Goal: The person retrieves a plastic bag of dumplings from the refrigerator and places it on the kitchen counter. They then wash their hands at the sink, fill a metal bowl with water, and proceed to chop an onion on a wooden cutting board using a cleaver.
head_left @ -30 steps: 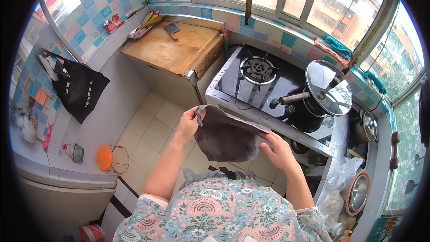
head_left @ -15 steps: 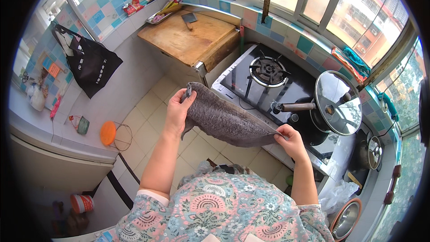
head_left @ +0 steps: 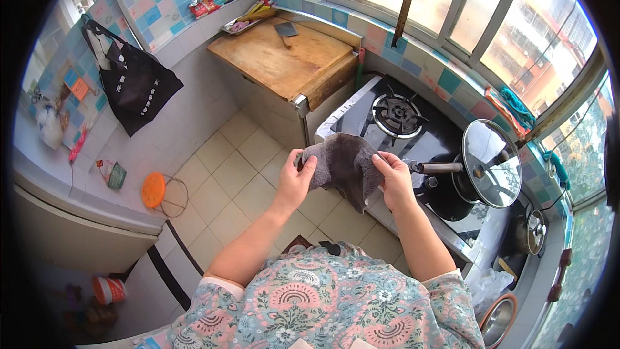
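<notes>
Between my two hands, in front of my body, hangs a grey cleaning cloth (head_left: 345, 165) with a rough, fluffy surface. My left hand (head_left: 297, 178) pinches its left side, thumb on top. The right side is held by my right hand (head_left: 394, 181), also between thumb and fingers. Slack in the middle makes the cloth sag, and one corner points down. Just right of my right hand is the long handle (head_left: 439, 167) of a dark pot with a glass lid (head_left: 492, 163), standing on the black gas stove (head_left: 352, 100).
Beyond the stove's bare burner (head_left: 398, 115), a wooden board (head_left: 278, 61) carries a cleaver (head_left: 285, 30). A black bag (head_left: 139, 87) hangs on the left wall above an orange round object (head_left: 153, 190). At lower right lie a plastic bag (head_left: 492, 287) and a metal bowl (head_left: 498, 323).
My hands have come closer together, so the cloth, stretched long before, now sags folded between them. My left hand moved right and down; my right moved left and up.
</notes>
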A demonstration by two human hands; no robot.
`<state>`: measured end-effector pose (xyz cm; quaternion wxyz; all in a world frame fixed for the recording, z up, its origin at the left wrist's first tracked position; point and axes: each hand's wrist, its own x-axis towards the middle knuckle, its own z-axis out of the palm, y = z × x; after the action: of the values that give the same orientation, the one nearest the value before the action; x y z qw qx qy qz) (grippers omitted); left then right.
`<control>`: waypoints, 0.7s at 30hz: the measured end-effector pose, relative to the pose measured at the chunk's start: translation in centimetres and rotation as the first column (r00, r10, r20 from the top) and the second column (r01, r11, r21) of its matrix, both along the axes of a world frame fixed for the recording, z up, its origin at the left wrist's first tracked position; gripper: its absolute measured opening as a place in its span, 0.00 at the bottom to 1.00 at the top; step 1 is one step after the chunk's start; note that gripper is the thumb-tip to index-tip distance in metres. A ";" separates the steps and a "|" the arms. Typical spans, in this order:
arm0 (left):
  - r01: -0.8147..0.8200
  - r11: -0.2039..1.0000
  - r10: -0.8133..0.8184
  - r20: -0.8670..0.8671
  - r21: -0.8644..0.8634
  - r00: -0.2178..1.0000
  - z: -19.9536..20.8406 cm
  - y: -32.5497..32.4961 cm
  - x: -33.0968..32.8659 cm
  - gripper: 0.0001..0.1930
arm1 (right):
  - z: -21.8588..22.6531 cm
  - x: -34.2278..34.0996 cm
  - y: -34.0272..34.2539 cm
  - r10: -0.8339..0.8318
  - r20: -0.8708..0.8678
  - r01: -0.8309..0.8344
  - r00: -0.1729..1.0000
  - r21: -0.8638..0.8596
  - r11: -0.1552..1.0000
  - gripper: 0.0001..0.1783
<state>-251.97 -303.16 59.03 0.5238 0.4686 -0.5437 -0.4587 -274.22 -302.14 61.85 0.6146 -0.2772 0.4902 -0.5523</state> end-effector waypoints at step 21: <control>0.317 0.913 -0.181 0.445 -0.255 0.877 4.4 -0.2 2.5 0.29 | 2.6 2.4 2.0 0.232 0.030 -0.213 0.972 -0.298 0.931 0.10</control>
<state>-249.50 -303.34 63.46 0.4017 0.3885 -0.7653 -0.3194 -271.83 -300.11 64.46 0.6409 -0.4008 0.3486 -0.5542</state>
